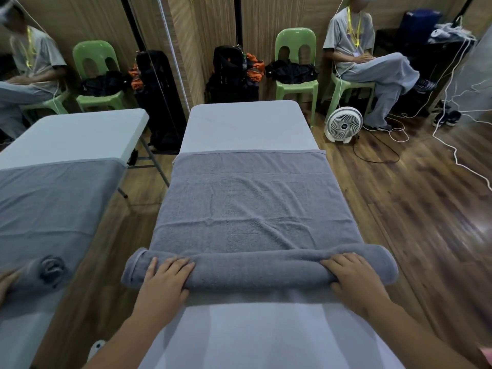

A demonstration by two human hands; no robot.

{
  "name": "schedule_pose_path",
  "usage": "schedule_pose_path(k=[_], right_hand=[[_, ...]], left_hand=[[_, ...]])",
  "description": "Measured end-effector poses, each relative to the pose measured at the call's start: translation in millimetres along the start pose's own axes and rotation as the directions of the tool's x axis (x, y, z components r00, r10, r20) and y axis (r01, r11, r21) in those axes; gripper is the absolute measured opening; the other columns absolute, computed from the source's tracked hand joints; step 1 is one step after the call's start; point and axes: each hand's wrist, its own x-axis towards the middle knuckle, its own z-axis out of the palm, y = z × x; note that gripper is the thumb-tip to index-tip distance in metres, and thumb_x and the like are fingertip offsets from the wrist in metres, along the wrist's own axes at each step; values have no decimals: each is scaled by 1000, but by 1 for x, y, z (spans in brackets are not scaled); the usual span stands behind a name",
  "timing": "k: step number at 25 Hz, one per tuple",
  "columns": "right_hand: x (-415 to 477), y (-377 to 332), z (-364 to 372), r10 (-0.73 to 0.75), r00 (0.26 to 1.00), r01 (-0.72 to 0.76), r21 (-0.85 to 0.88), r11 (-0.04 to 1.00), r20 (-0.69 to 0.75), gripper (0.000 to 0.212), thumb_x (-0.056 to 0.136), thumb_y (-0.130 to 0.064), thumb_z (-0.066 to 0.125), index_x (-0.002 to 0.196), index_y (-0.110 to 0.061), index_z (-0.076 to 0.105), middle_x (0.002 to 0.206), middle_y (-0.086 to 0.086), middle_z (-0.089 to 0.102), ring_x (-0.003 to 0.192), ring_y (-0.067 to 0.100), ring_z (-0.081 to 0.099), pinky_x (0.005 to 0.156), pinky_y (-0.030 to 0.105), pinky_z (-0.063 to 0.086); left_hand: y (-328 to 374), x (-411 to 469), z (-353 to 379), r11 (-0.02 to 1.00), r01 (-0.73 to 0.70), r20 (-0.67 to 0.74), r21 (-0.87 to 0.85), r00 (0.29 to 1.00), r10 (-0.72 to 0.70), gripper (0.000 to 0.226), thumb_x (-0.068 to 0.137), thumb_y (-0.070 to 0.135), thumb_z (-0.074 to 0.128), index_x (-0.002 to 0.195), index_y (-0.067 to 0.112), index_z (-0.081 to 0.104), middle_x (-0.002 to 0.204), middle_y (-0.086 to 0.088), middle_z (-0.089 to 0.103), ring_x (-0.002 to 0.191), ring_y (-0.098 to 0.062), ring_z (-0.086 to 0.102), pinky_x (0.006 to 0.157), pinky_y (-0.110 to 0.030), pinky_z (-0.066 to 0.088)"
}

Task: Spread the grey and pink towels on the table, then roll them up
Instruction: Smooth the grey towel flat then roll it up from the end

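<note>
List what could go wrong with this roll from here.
1. The creases crossing the flat part of the grey towel may get rolled in and leave the roll lumpy.
2. The roll's ends reach past the left hand and right hand, seemingly beyond the table sides, so they could sag or loosen.
3. Uneven pushing could skew the roll.

Interior dimly and evenly lit. Overhead source indicated by glare patch on wooden floor [476,227] at right frame edge. Soft shadow noted beneath rolled grey towel [261,270], toward near edge of table [266,342]. Strong wide-angle bending recorded at frame edges. Bottom corners smeared. Centre rendered sharp.
</note>
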Motion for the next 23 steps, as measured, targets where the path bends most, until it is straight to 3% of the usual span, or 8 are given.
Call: schedule_pose_path(k=[4,7,9,12,15,17,21,23], right_hand=[[-5,-5,-30,21,995,-29,73,997,98,22,75,-46,40,76,-30,54,72,-13,61,73,7,52,84,30,43],[-10,0,-46,119,978,-154,211,965,169,23,83,-46,47,105,-45,53,87,-16,67,77,6,58,67,26,46],[-1,4,-48,135,990,-142,183,973,52,41,84,-43,54,124,-37,53,101,-10,69,91,14,62,75,31,51],[12,2,-39,-14,976,27,55,998,-219,30,84,-39,57,109,-26,67,104,-6,69,98,21,61,88,37,49],[9,-3,-21,-61,998,62,-60,996,20,58,75,-59,60,126,-33,60,123,-14,63,115,16,57,102,47,43],[11,-1,-8,6,999,-2,-84,996,46,63,69,-51,65,129,-33,58,124,-14,63,115,16,57,108,49,38],[16,-8,-20,4,999,-4,-5,1000,-42,20,69,-37,55,86,-33,65,82,-15,65,83,15,55,89,34,40],[8,-5,-33,-5,999,1,64,998,53,20,71,-42,46,69,-24,56,65,-11,58,69,9,49,70,29,39]], left_hand=[[6,-12,-14,999,-15,-67,-43,998,12,32,77,46,40,98,36,63,94,18,64,100,-10,58,116,-59,20],[7,-18,-20,998,-15,-43,-59,999,12,32,79,50,34,99,40,56,84,17,62,91,-7,59,120,-55,4],[2,-9,-24,997,41,-131,-70,990,-50,38,78,51,39,108,37,58,93,15,66,95,-12,62,117,-58,12],[2,6,-30,993,94,-300,-72,947,-111,39,81,49,48,108,25,63,109,0,64,106,-27,58,109,-61,26],[10,9,-20,995,73,-192,-69,978,-85,52,78,52,57,122,25,61,127,1,59,123,-26,50,112,-57,24],[9,10,-11,997,65,-93,-32,993,-68,65,73,46,63,135,27,55,136,3,56,130,-24,46,113,-57,25],[1,17,-20,996,67,-169,-53,983,-75,41,77,38,43,108,29,68,105,6,70,103,-23,58,103,-53,39],[-1,9,-25,997,56,-183,-51,981,-64,34,77,41,39,94,32,67,91,11,69,93,-19,61,102,-55,39]])
